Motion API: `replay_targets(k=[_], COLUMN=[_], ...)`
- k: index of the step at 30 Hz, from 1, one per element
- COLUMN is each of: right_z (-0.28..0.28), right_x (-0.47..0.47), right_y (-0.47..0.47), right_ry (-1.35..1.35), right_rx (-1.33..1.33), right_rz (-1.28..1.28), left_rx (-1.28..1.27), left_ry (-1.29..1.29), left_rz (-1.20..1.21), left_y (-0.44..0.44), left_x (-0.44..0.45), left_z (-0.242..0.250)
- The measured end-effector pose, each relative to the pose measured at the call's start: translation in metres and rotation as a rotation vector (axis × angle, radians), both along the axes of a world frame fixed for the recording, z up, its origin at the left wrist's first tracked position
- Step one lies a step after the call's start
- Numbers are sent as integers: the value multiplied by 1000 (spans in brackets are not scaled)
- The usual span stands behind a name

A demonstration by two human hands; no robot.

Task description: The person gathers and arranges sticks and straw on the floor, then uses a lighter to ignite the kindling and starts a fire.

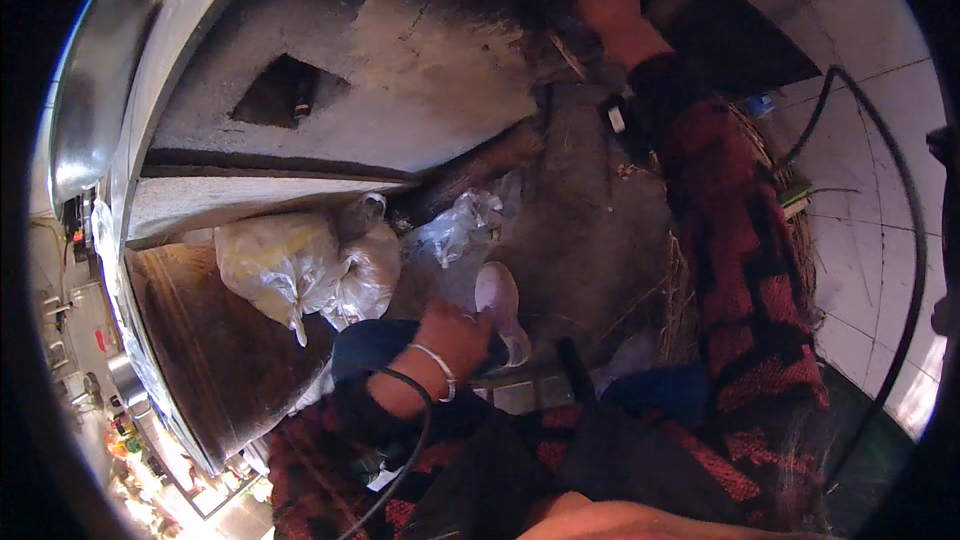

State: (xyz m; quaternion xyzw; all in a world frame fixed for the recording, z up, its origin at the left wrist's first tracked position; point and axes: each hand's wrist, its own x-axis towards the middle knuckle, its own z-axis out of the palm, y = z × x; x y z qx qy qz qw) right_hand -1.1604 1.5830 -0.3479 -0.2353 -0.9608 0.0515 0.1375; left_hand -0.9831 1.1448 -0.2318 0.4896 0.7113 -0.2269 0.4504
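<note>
My right hand (609, 7) reaches far forward into the dark area at the top, beside a sooty masonry wall (442, 52). It is blurred and its fingertips are lost in shadow, so what it touches cannot be told. A thin stick (568, 56) lies just left of that wrist. Below the forearm is a small dark object with a white patch (616, 118). My left hand (454, 341), with a pale bangle (436, 367) at the wrist, is over my bent leg with its fingers curled. I see nothing in it. A light-coloured shoe (499, 296) shows just beyond.
Two knotted plastic bags (281, 262) rest by a brown rounded container (202, 345) at left. A crumpled clear bag (457, 225) lies on the floor. Dry stalks (679, 307) lie along the right. A black cable (911, 195) loops over white tiles (847, 270).
</note>
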Motion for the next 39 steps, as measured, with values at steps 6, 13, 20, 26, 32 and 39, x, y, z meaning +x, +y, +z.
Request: replay_targets(k=[6,13,20,26,32,39], right_z=[-38,16,-42,-15,62,110], right_x=[-23,74,199,160,274,549], right_y=[40,-47,-93,-84,-83,-84], right_ry=[159,553,46,553,372,-447], right_rx=[164,-76,-523,-62,-267,-995], right_rz=[402,172,-12,213,214,-382], left_rx=[751,599,768,701,567,539], left_ry=[12,4,-19,-40,-142,-180], left_rz=[-8,-67,-140,-133,-195,-289], left_y=[12,-7,-13,-11,-9,-28], left_x=[11,11,24,23,20,53], left_z=[-7,-8,2,4,8,28])
